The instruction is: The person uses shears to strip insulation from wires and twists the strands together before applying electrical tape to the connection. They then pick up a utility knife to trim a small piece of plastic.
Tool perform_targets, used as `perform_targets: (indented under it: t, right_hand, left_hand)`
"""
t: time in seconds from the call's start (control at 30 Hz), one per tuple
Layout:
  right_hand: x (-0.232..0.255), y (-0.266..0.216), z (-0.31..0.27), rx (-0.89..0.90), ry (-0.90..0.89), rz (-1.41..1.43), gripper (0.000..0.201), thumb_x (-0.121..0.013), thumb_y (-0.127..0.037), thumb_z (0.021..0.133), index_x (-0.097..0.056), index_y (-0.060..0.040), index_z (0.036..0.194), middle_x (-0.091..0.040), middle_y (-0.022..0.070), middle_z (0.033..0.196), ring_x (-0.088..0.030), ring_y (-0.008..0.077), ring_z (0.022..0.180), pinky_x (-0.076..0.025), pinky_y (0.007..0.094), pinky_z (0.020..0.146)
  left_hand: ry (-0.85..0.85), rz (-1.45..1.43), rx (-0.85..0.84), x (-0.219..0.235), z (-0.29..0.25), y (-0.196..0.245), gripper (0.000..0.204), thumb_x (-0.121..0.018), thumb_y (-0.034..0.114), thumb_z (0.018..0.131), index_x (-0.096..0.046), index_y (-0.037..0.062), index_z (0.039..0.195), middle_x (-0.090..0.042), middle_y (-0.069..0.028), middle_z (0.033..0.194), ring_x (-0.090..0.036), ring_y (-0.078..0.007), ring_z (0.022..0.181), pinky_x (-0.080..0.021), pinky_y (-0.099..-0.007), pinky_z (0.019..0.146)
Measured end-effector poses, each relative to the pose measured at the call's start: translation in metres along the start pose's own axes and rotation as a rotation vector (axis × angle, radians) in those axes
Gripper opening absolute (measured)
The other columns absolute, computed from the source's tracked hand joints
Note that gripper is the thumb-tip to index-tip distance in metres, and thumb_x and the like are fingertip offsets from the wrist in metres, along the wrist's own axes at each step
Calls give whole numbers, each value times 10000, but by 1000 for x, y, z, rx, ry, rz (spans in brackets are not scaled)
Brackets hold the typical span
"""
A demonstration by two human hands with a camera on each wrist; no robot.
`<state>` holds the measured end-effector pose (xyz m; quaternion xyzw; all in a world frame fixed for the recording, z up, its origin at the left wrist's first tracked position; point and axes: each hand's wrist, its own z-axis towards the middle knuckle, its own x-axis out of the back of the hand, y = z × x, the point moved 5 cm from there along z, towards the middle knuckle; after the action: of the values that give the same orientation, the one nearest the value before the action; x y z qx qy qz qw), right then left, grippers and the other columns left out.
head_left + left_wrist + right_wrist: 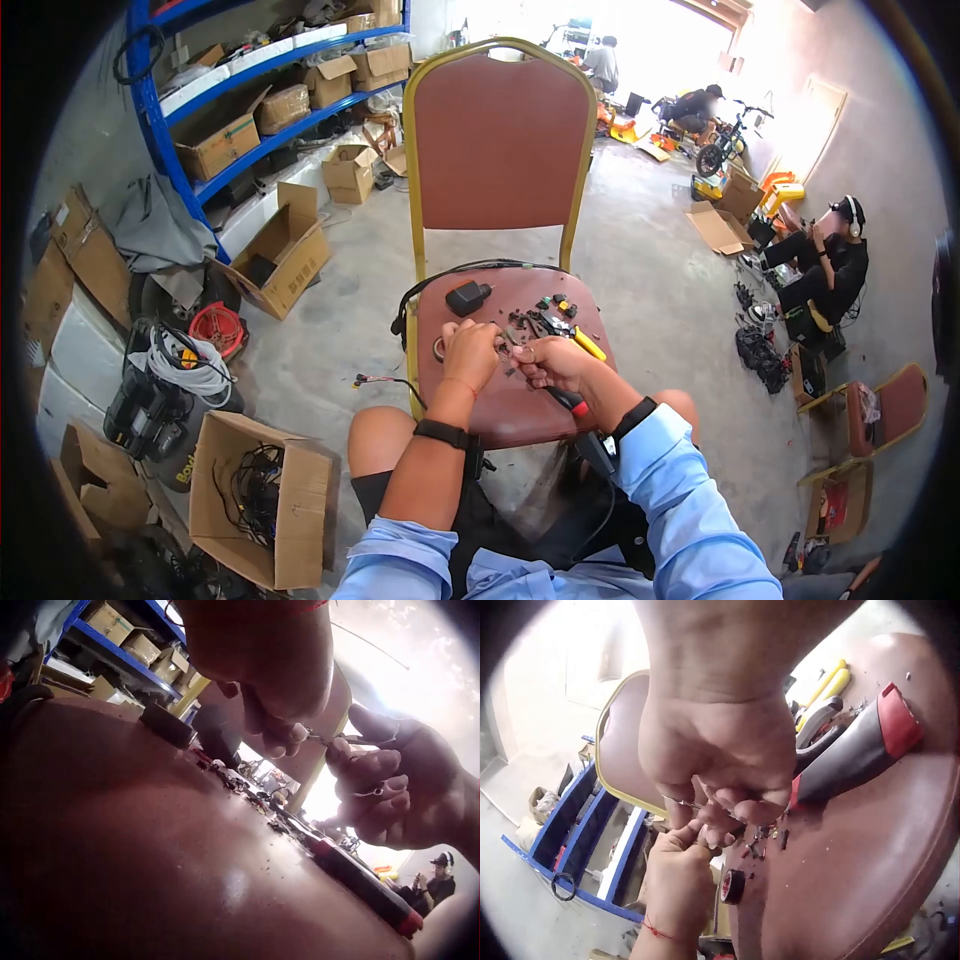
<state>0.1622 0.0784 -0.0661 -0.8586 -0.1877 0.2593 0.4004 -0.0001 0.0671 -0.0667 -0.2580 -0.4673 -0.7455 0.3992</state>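
Observation:
Both hands meet over a red-brown chair seat [480, 425]. My left hand [470, 355] pinches a small piece at its fingertips; its kind I cannot tell. Opposite it, my right hand [555, 362] holds a thin metal tool [679, 801] between thumb and fingers, its tip close to the left fingertips in the left wrist view. Beneath the right hand lies a tool handle in black and red [855, 754]. Yellow-handled pliers [590, 344] rest beyond it. Small dark bits and connectors [545, 305] are scattered on the seat, and a roll of tape [733, 886] stands near the left hand.
A black block-shaped part [467, 297] and a black cable [490, 265] lie toward the backrest [500, 140]. Wires with a connector [385, 380] hang off the seat's left side. An open carton [310, 500] stands at lower left, blue shelving [150, 110] behind. A person [835, 265] sits at right.

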Motion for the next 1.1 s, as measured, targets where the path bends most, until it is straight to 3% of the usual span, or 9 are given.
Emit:
perform_targets:
  t: [0.17, 0.3, 0.4, 0.5, 0.53, 0.6, 0.7, 0.83, 1.1]
  right_hand:
    - [7, 4, 2, -60, 6, 48, 234, -694, -253, 993, -675, -22, 960, -541, -28, 683, -468, 85, 578, -398, 260, 538]
    - [22, -16, -1, 63, 148, -51, 224, -677, -266, 1001, -703, -44, 986, -559, -24, 697, -520, 91, 633, -480, 261, 587]
    - [53, -37, 7, 180, 316, -433, 290, -699, -316, 971, -718, -26, 975, -658, 65, 756, -642, 185, 712, -542, 341, 663]
    - [78, -73, -8, 394, 700, -1323, 346, -731, -360, 917, -719, -18, 967, -733, 171, 907, -712, 314, 885, -561, 430, 785]
    - [91, -79, -11, 330, 737, -1274, 339, -745, -358, 870, -724, -29, 949, -733, 217, 1031, -694, 387, 1005, -542, 475, 860]
    - [96, -96, -25, 385, 874, -1541, 307, -731, -328, 876, -723, -41, 986, -732, 206, 1011, -687, 395, 994, -541, 487, 862]
    - [97, -120, -45, 290, 938, -1695, 293, -707, -294, 904, -695, -44, 1057, -715, 203, 1059, -659, 411, 1039, -525, 493, 889]
    - [68, -164, -63, 626, 852, -1738, 282, -667, -244, 942, -633, -32, 1124, -679, 206, 1088, -620, 409, 1086, -493, 494, 927]
    - [-43, -271, -101, 1074, 1153, -1987, 330, -661, -315, 959, -643, -93, 1202, -684, 139, 1107, -629, 340, 1081, -508, 480, 920]
  left_hand:
    - [26, 51, 92, 1, 0, -4, 91, -674, 116, 852, -763, 125, 864, -751, -58, 876, -648, -246, 949, -366, -423, 884]
    - [135, -12, 200, 10, 1, -13, 118, -657, 168, 902, -761, 123, 933, -752, -73, 951, -640, -264, 992, -373, -435, 908]
    - [184, -22, 253, 15, -4, -14, 154, -635, 207, 938, -751, 126, 999, -744, -72, 1018, -626, -277, 1024, -389, -450, 918]
    - [237, -36, 267, 12, -5, -16, 183, -618, 231, 957, -736, 130, 1054, -731, -63, 1063, -614, -286, 1040, -409, -460, 909]
    - [257, -51, 263, 13, -7, -15, 186, -614, 230, 959, -731, 132, 1065, -726, -61, 1066, -612, -288, 1038, -416, -461, 903]
    - [309, -89, 237, 17, -7, -12, 193, -608, 227, 964, -723, 132, 1086, -718, -59, 1067, -608, -292, 1040, -425, -463, 895]
    - [388, -138, 184, 22, -10, -10, 207, -598, 219, 971, -712, 120, 1112, -711, -68, 1054, -606, -300, 1040, -429, -462, 893]
    - [475, -196, 131, 31, -11, -10, 227, -584, 214, 981, -700, 84, 1127, -706, -96, 1026, -613, -319, 1008, -434, -459, 884]
    - [801, -370, 90, 63, -28, -2, 188, -617, 181, 965, -676, 43, 1078, -692, -123, 965, -616, -345, 928, -471, -462, 839]
